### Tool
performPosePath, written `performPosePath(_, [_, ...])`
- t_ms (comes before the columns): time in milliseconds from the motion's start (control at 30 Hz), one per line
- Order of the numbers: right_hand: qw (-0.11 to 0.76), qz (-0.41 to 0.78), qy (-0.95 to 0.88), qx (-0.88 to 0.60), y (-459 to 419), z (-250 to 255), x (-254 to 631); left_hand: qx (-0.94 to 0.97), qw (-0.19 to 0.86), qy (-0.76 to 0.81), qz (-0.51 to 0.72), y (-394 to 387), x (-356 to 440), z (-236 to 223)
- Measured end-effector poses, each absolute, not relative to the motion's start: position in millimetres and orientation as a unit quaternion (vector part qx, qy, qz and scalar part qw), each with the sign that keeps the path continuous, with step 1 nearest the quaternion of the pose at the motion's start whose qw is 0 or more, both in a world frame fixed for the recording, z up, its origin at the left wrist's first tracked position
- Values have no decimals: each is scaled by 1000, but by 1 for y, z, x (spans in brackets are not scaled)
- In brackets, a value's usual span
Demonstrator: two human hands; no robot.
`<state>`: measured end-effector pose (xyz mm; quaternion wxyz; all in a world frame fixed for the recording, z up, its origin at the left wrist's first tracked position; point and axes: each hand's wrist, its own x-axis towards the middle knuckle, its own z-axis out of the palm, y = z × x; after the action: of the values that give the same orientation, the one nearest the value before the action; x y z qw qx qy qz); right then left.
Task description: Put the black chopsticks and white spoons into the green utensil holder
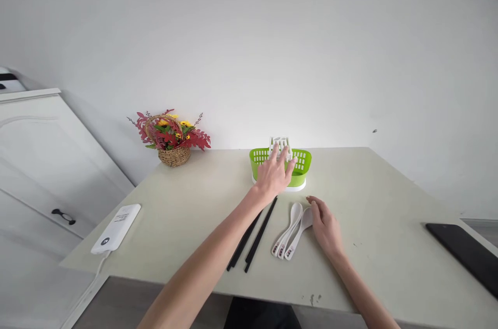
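Observation:
My left hand (274, 173) reaches over a green plastic basket (299, 179), fingers spread. Its fingertips are at a white slotted piece (280, 140) at the back of the basket; I cannot tell whether they press on it. A white base shows under the basket. My right hand (326, 225) rests on the table, fingers loosely bent and nothing visible in it. Just left of it lie several white spoons (295, 215) with printed handle ends, bunched together. Several black chopsticks (261, 234) lie further left, partly hidden by my left forearm.
A wicker basket (174, 156) of artificial flowers stands at the back left. On the left edge lies a white power bank (117, 228) with a cable; a black phone (462, 254) is on the right. A white cabinet (46, 163) borders the table (373, 183); a wall is behind.

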<state>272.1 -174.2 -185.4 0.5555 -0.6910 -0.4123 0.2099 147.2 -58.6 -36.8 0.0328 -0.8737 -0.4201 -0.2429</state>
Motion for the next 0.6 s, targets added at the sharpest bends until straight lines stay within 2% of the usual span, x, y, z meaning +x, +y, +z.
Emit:
performPosePath(200, [566, 209, -409, -685, -177, -189, 274, -854, 61, -359, -373, -74, 115, -39])
performPosePath(300, [569, 214, -404, -684, -181, -190, 275, -824, 29, -387, -413, -90, 77, -58])
performPosePath(467, [569, 219, -403, -683, -200, -191, 272, -812, -81, -465, -344, -128, 1, -109])
performPosePath(600, [561, 232, -404, -684, -220, -194, 268, -802, -150, -505, -283, -157, -44, -132])
